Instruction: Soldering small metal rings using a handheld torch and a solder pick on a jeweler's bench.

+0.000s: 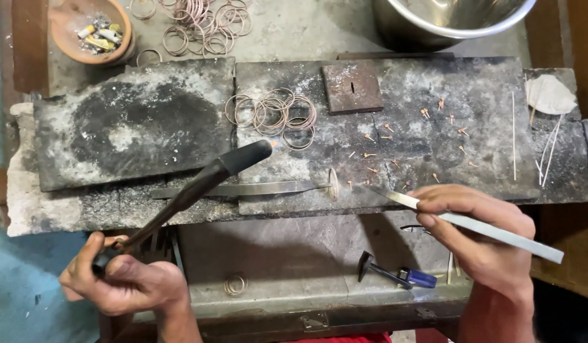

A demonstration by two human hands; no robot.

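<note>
My left hand (119, 279) grips the handle of a black torch (198, 184) whose nozzle points up-right, a small flame at its tip near a pile of thin copper rings (273, 114) on a dark slab (434, 140). My right hand (481, 238) holds long steel tweezers (497, 232), their tip aimed left toward a ring (333, 184) standing upright at the slab's front edge. That ring is pinched in a second pair of tweezers (243, 189) lying flat. Small copper bits (427, 114) are scattered over the slab.
A second scorched slab (129, 127) lies left. A clay bowl (68, 47) with scraps and more rings (205, 25) sit at the back left, a steel bowl (434, 28) at the back right. Thin wires (548, 149), a dry leaf (548, 95), a rusty plate (352, 87) and blue-handled pliers (396, 275) lie around.
</note>
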